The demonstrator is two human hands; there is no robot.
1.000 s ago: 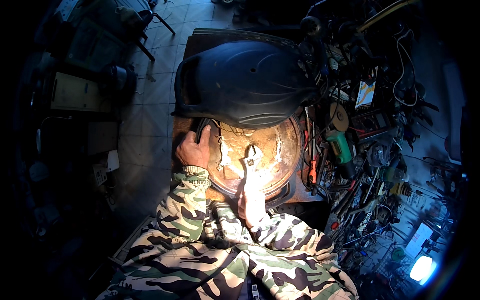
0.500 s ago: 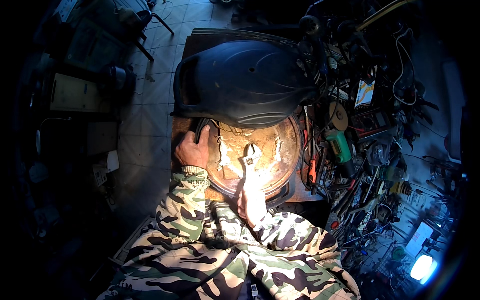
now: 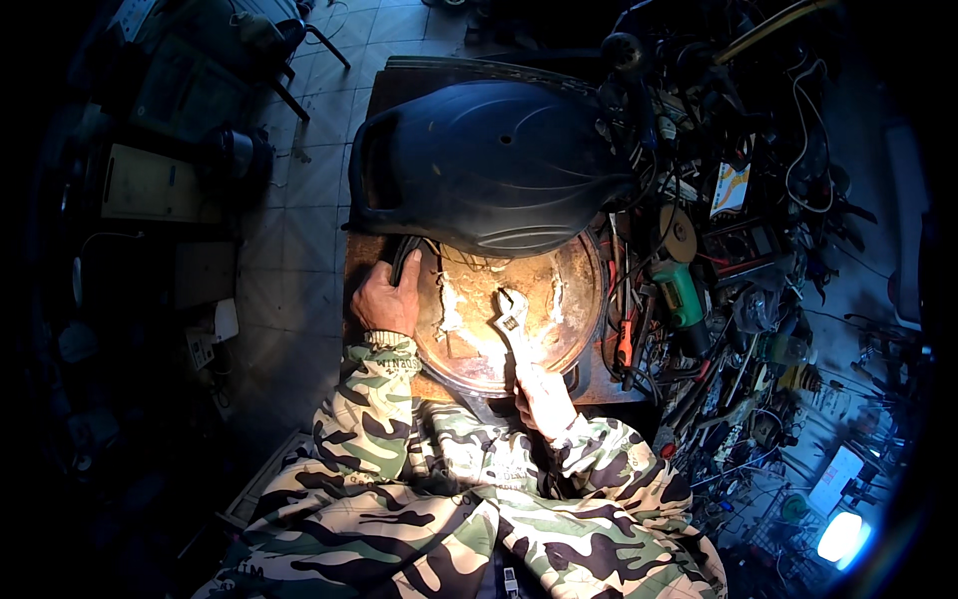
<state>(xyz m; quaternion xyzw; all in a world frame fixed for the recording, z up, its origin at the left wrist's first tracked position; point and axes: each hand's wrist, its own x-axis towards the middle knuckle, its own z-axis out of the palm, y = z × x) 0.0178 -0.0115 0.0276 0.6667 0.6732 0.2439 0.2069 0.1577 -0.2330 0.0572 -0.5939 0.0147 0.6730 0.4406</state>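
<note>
My right hand [image 3: 545, 399] is closed around the handle of an adjustable wrench [image 3: 515, 321]. The wrench's jaw end is over the brightly lit floor of a round, rusty metal pan [image 3: 581, 344]; whether it touches the metal I cannot tell. My left hand [image 3: 388, 298] grips the pan's left rim, thumb lying along the edge and fingers wrapped over the outside, partly hidden. Whitish, crusty strips run across the pan's worn brown surface. Behind it, a large dark plastic cover [image 3: 479, 165] overlaps the pan's far edge.
Pan and cover rest on a wooden bench [image 3: 384, 90]. To the right lie a green angle grinder [image 3: 681, 295], a red-handled tool [image 3: 626, 341], a multimeter [image 3: 738, 245] and many jumbled tools and cables. A lit lamp [image 3: 843, 537] glows at lower right. Tiled floor [image 3: 309, 210] shows on the left.
My right hand has moved to the right with the wrench, whose handle now slants more toward the lower right. My left hand stays on the rim.
</note>
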